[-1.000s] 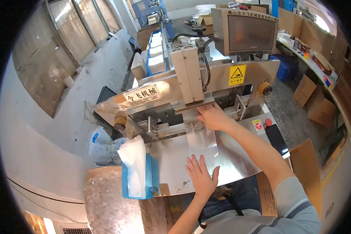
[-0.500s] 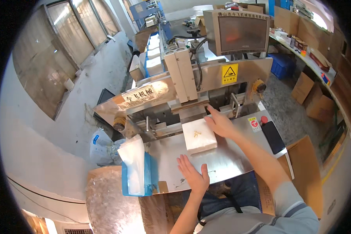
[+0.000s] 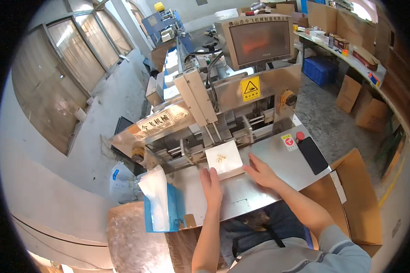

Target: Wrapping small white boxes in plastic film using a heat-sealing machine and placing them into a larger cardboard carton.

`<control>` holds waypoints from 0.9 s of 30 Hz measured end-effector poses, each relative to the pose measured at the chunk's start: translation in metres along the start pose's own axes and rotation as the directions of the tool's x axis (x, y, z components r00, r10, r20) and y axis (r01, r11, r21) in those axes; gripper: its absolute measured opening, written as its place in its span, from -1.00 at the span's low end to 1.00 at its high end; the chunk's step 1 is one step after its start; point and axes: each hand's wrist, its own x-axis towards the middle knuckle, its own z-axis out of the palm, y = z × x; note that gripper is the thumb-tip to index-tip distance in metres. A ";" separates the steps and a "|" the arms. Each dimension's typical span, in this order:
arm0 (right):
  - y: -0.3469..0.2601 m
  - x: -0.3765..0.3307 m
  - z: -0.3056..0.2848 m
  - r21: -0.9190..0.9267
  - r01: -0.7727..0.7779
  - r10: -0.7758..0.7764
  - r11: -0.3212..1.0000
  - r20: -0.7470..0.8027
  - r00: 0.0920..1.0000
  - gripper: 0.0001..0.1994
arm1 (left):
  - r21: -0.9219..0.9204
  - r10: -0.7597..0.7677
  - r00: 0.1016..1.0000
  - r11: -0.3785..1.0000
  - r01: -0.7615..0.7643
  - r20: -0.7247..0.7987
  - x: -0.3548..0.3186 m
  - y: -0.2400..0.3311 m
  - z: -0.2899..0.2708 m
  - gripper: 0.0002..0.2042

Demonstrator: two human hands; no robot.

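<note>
— Where's the pack sitting right now?

— The white pack [image 3: 224, 157] is lying flat on the steel table [image 3: 278, 175], right at the mouth of the machine [image 3: 214, 109]. I'm keeping both hands flat on the table at its near edge.

— Are you gripping it?

— No. My left hand [image 3: 212, 185] is spread open, fingers pointing at the pack's near left corner and touching it or just short of it; I can't tell which. My right hand [image 3: 263, 172] is also open, palm down, fingertips just beside the near right corner. Neither is closing on anything.

— So how far along are we?

— I'm judging the pack is out of the machine and squared up under my hands, so the feeding part looks done for this piece. It's not yet lifted off the table, and nothing is going into the brown carton [image 3: 355, 200] at my right, whose inside I can't see.

— And the blue box?

— The blue box [image 3: 168, 214] with white sheets [image 3: 154, 193] standing in it is at my left, well apart from both hands, untouched.
</note>
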 end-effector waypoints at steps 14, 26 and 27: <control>-0.002 -0.013 -0.002 0.459 0.100 -0.091 0.883 -0.043 0.995 -0.18 | -0.297 -0.274 0.956 0.909 0.294 0.107 -0.021 0.032 0.024 -0.56; 0.019 -0.021 -0.062 0.643 0.262 0.205 0.719 -0.557 0.805 -0.24 | -0.131 -0.194 0.895 0.955 0.266 0.402 -0.053 0.017 0.113 -0.67; 0.018 -0.037 -0.077 0.611 0.268 0.203 0.745 -0.589 0.782 -0.26 | -0.095 -0.232 0.875 0.950 0.298 0.426 -0.053 0.020 0.112 -0.68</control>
